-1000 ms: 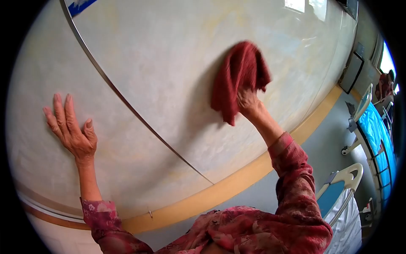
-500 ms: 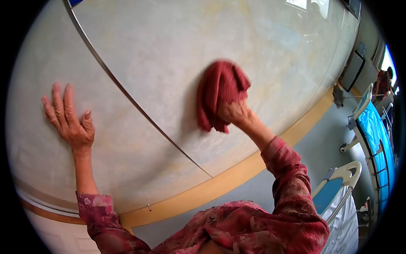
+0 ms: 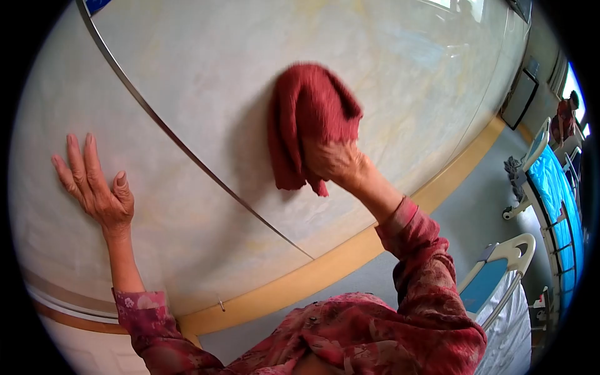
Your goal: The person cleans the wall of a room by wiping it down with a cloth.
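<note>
My left hand (image 3: 103, 190) lies against the pale marbled wall (image 3: 206, 81) with its fingers spread and nothing in it. A thin metal strip (image 3: 153, 112) crosses the wall between my two hands. On the right of the strip, my right hand (image 3: 337, 164) grips a dark red cloth (image 3: 309, 106) against the wall. The cloth hangs in folds over the fingers, so the fingertips are hidden.
A yellow-tan border (image 3: 350, 256) runs along the wall's foot above the grey floor (image 3: 475, 206). Hospital beds (image 3: 553, 187) stand at the right. Beyond them another person (image 3: 565, 119) is near a window, and a grey mop head (image 3: 515, 174) is on the floor.
My right hand and the red cloth have moved left across the wall. My left hand stays spread on the wall. The mop head at the far right has shifted.
</note>
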`<state>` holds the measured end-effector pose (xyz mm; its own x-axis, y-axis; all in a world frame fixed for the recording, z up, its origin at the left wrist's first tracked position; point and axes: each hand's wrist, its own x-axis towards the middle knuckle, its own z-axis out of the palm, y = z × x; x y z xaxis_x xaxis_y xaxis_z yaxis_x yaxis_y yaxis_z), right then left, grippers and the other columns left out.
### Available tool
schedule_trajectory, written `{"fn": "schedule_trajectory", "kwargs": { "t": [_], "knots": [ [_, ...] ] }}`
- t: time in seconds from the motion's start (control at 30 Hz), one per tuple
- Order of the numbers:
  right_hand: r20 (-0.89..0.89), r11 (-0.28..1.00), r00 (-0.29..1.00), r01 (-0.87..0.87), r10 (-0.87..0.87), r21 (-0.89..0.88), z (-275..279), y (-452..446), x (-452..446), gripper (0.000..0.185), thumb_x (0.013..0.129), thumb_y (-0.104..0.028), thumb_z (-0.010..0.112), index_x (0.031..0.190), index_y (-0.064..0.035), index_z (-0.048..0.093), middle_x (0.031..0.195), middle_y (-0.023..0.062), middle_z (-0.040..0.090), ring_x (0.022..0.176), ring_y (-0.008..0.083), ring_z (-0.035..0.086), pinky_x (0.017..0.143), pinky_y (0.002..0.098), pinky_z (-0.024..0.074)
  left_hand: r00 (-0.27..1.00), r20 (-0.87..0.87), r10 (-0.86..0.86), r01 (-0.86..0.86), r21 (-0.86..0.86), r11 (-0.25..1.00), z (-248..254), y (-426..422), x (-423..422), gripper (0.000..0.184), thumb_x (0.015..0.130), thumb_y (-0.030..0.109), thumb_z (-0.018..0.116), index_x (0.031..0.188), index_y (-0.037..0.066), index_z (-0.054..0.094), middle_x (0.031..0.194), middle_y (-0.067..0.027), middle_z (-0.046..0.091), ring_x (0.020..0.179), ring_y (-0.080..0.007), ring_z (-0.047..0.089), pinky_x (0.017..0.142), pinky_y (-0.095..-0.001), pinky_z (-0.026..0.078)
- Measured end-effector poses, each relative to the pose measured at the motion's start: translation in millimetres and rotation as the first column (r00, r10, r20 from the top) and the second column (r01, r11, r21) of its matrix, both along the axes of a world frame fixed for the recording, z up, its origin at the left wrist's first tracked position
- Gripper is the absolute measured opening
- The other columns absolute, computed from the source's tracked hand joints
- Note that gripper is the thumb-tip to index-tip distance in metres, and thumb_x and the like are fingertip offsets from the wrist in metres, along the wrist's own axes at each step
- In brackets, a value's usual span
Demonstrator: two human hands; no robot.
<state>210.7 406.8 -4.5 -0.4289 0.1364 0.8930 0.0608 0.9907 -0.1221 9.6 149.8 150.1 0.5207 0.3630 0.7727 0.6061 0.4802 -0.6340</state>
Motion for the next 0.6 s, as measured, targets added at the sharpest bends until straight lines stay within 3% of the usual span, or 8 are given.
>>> {"fn": "schedule_trajectory", "kwargs": {
  "t": [0.07,0.27,0.47,0.6],
  "knots": [
    [-0.015,0.998,1.0,-0.017,0.016,-0.057,14,1,1,0.05,0.071,-0.011,0.064,0.117,-0.0011,0.047,0.11,0.0182,0.052,0.104,0.0327,0.05,0.087,0.0413,0.0399,1.0,-0.009,0.01,-0.01,-0.015,1.0,2,0,0,0.052,0.094,0.04,0.027,0.121,0.0,0.047,0.128,-0.0162,0.044,0.123,-0.0327,0.036,0.103,-0.0457,0.024],
    [0.067,1.0,0.998,-0.011,0.012,-0.015,-38,-13,19,0.05,0.071,-0.011,0.063,0.117,-0.001,0.047,0.11,0.0184,0.052,0.103,0.0327,0.05,0.086,0.0419,0.0403,1.0,0.006,0.0,0.0,0.014,1.0,2,0,1,0.055,0.094,0.043,0.026,0.119,0.001,0.049,0.127,-0.0161,0.045,0.123,-0.034,0.034,0.104,-0.0458,0.025],
    [0.032,0.998,0.999,-0.01,0.012,-0.059,12,-3,19,0.049,0.071,-0.012,0.063,0.116,-0.0009,0.048,0.109,0.0185,0.053,0.102,0.0327,0.05,0.085,0.0424,0.0408,1.0,-0.019,-0.009,0.009,-0.023,1.0,1,0,2,0.052,0.094,0.04,0.027,0.121,0.0,0.047,0.128,-0.016,0.044,0.122,-0.0304,0.037,0.104,-0.0464,0.024],
    [0.093,0.998,0.995,-0.015,0.02,-0.061,-23,-11,27,0.048,0.071,-0.013,0.063,0.115,-0.0008,0.048,0.108,0.0187,0.053,0.101,0.0327,0.051,0.084,0.0427,0.041,1.0,-0.021,0.017,-0.017,-0.018,1.0,3,-1,2,0.052,0.094,0.039,0.027,0.121,0.0,0.047,0.127,-0.0158,0.046,0.121,-0.0292,0.039,0.104,-0.0467,0.024]
  ]
}}
